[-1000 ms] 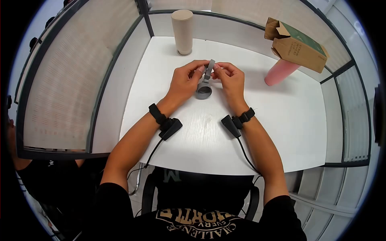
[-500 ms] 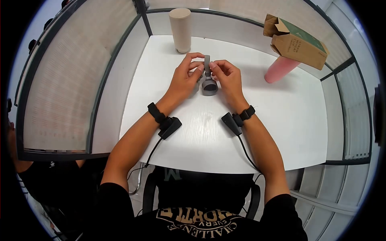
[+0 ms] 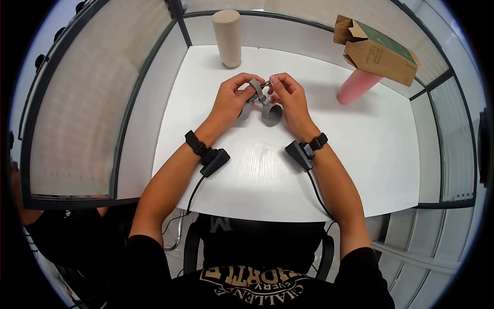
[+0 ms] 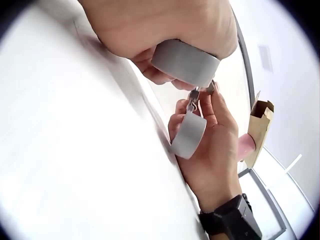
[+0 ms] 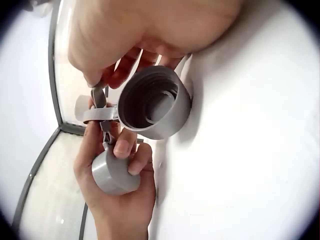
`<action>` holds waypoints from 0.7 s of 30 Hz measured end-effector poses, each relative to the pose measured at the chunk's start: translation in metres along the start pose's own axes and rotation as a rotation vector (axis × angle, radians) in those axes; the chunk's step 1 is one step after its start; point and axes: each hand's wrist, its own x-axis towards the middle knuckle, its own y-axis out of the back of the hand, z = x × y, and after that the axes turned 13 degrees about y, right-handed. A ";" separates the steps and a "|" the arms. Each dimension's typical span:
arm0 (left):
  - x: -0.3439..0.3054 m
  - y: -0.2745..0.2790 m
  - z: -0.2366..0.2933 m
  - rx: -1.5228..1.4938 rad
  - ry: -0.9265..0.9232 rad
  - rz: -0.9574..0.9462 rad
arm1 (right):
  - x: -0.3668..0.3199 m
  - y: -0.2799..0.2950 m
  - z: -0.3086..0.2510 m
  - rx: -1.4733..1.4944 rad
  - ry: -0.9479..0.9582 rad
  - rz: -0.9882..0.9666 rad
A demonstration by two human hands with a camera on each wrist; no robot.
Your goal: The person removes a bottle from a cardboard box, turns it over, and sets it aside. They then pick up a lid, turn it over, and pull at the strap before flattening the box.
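1. White tabletop (image 3: 339,170) with framed partitions (image 3: 85,98) fills the head view. At its far side stands a beige tumbler (image 3: 227,41); to the right, a cardboard box (image 3: 387,63) is above a pink cylinder (image 3: 357,87). Between these, the left hand (image 3: 228,100) grips a gray strap (image 3: 259,90) and the right hand (image 3: 293,100) pinches a metal clip (image 3: 265,84). A gray screw cap (image 3: 269,115) and a second cap (image 3: 245,112) hang below.
2. Left wrist view: the second cap is just beside the left palm; the gray screw cap hangs before the right palm.
3. Right wrist view: the gray screw cap's threaded opening shows; left fingertips (image 5: 123,148) touch the second cap.
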 end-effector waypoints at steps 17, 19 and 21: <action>-0.003 -0.007 0.002 0.186 -0.040 0.185 | -0.001 -0.008 -0.005 -0.067 0.023 -0.006; -0.003 -0.008 0.004 0.203 -0.048 0.187 | -0.002 -0.009 -0.006 -0.096 0.020 0.014; -0.003 -0.006 0.002 0.187 -0.061 0.179 | -0.002 -0.009 -0.005 -0.096 0.016 0.018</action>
